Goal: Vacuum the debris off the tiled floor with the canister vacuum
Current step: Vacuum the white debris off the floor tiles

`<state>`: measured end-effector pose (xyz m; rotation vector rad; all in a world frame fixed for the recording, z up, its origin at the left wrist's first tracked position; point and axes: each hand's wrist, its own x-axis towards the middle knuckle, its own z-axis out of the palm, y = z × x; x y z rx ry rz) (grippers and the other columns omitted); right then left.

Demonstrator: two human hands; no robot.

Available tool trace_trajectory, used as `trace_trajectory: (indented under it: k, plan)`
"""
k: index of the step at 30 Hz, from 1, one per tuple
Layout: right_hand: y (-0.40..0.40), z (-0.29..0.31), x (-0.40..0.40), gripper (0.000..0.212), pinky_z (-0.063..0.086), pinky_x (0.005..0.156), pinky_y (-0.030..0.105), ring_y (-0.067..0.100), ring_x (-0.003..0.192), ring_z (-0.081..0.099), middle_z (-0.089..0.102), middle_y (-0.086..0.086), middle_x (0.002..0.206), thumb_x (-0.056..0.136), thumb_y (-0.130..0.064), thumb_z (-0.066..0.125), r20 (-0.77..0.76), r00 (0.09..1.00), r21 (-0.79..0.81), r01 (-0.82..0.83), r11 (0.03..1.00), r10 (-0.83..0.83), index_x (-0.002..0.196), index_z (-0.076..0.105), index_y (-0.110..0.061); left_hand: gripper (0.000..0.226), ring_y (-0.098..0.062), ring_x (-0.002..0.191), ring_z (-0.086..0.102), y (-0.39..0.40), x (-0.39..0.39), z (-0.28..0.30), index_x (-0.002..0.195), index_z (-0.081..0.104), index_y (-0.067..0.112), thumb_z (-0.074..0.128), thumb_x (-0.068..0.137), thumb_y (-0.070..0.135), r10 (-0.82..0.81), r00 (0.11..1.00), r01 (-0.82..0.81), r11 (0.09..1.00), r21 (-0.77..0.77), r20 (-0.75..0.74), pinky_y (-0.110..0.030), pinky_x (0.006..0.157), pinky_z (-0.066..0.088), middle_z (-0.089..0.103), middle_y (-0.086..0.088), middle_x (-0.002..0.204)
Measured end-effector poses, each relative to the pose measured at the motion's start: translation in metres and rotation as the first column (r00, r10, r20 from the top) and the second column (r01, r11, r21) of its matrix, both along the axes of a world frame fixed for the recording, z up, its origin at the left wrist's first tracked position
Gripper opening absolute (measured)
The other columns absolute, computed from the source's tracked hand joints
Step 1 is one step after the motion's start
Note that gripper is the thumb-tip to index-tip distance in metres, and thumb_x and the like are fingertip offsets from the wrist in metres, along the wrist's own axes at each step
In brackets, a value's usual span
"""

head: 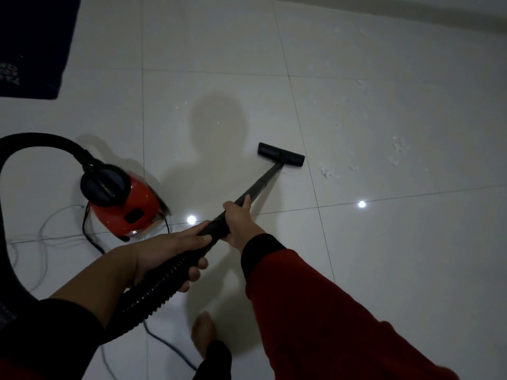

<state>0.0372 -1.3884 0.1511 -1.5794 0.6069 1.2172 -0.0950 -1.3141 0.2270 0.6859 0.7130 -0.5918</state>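
Note:
A red canister vacuum (pixel 123 207) sits on the white tiled floor (pixel 384 256) at the left. Its black ribbed hose (pixel 153 289) loops up and around to a black wand (pixel 260 185). The wand ends in a flat black floor nozzle (pixel 281 154) resting on the tiles. My left hand (pixel 167 256) grips the hose end near the wand. My right hand (pixel 240 224) grips the wand farther down. White debris scraps (pixel 327 172) lie just right of the nozzle, with more debris (pixel 397 149) farther right.
A dark mat (pixel 33 45) lies at the top left. A thin power cord (pixel 49 223) trails over the floor left of the canister. My bare foot (pixel 204 333) stands below the hands. A wall base (pixel 411 12) runs along the top right.

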Motion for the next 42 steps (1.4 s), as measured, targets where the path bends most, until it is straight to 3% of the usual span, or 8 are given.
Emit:
trace_trajectory:
  k: [3,7,13,20,27,33,39,42]
  plan:
    - [-0.001,0.003,-0.015,0.077,0.052,0.065,0.044,0.026,0.083,0.055,0.04,0.006,0.107,0.094,-0.016,0.043,-0.007,1.0,-0.002,0.013,1.0,-0.013,0.143,0.0,-0.056,0.061,-0.014,0.047,0.054,0.0,-0.012,0.003,0.132,0.036,0.051,0.06,0.08,0.028,-0.008,1.0,0.008,1.0,0.004,-0.012,-0.026,0.043,0.048,0.058,-0.007,0.064]
    - [-0.002,0.01,-0.032,0.077,0.05,0.053,0.04,0.024,0.081,0.054,0.038,0.005,0.113,0.094,-0.015,0.043,-0.014,0.999,-0.003,0.042,0.999,-0.042,0.143,0.0,-0.056,0.06,-0.014,0.047,0.053,0.001,-0.028,0.009,0.134,0.037,0.049,0.058,0.082,0.027,-0.037,0.999,0.037,0.999,0.002,-0.008,-0.025,0.042,0.047,0.057,-0.008,0.066]
    - [-0.001,0.017,-0.052,0.079,0.051,0.054,0.04,0.025,0.083,0.055,0.04,0.006,0.113,0.093,-0.014,0.043,-0.043,0.996,0.014,0.084,0.996,-0.083,0.142,0.001,-0.057,0.055,-0.014,0.048,0.053,0.01,-0.045,0.019,0.131,0.04,0.048,0.057,0.083,0.027,-0.08,0.997,0.08,0.997,0.001,-0.019,-0.025,0.044,0.048,0.057,-0.007,0.065]
    - [-0.013,0.008,-0.053,0.079,0.052,0.055,0.041,0.03,0.095,0.056,0.04,0.008,0.118,0.092,-0.013,0.043,-0.069,0.987,-0.011,0.144,0.99,-0.144,0.142,0.001,-0.057,0.058,-0.014,0.049,0.054,0.007,-0.037,0.011,0.135,0.034,0.047,0.056,0.085,0.028,-0.157,0.987,0.156,0.988,-0.011,-0.033,-0.025,0.044,0.048,0.057,-0.008,0.067]
    - [-0.054,-0.004,-0.03,0.077,0.05,0.051,0.039,0.028,0.086,0.056,0.048,0.009,0.1,0.094,-0.013,0.043,-0.045,0.974,-0.08,0.217,0.973,-0.221,0.142,0.002,-0.057,0.054,-0.013,0.048,0.054,-0.024,-0.009,0.003,0.127,0.038,0.045,0.058,0.079,0.029,-0.227,0.974,0.226,0.974,-0.026,-0.016,-0.025,0.045,0.048,0.058,-0.008,0.067]
    - [-0.092,-0.014,-0.005,0.077,0.053,0.055,0.041,0.033,0.1,0.057,0.046,0.014,0.126,0.094,-0.016,0.044,-0.046,0.967,-0.132,0.242,0.961,-0.25,0.141,0.001,-0.059,0.042,-0.013,0.049,0.054,-0.054,0.022,-0.007,0.119,0.042,0.048,0.055,0.083,0.029,-0.285,0.958,0.285,0.957,-0.053,0.012,-0.025,0.047,0.048,0.056,-0.007,0.067]
    - [-0.118,-0.029,0.048,0.081,0.054,0.049,0.036,0.03,0.097,0.058,0.045,0.012,0.13,0.094,-0.018,0.043,-0.026,0.984,-0.13,0.173,0.976,-0.177,0.141,-0.009,-0.059,0.033,-0.014,0.05,0.054,-0.082,0.064,-0.03,0.113,0.046,0.05,0.053,0.088,0.029,-0.24,0.97,0.242,0.967,-0.075,0.042,-0.026,0.048,0.049,0.058,-0.006,0.066]
    - [-0.121,-0.036,0.078,0.084,0.056,0.065,0.045,0.032,0.1,0.058,0.045,0.014,0.13,0.095,-0.018,0.043,-0.016,0.993,-0.116,0.112,0.987,-0.115,0.14,-0.016,-0.057,0.04,-0.014,0.049,0.053,-0.091,0.087,-0.044,0.117,0.044,0.051,0.056,0.085,0.03,-0.182,0.983,0.183,0.979,-0.091,0.027,-0.026,0.047,0.049,0.058,-0.006,0.066]
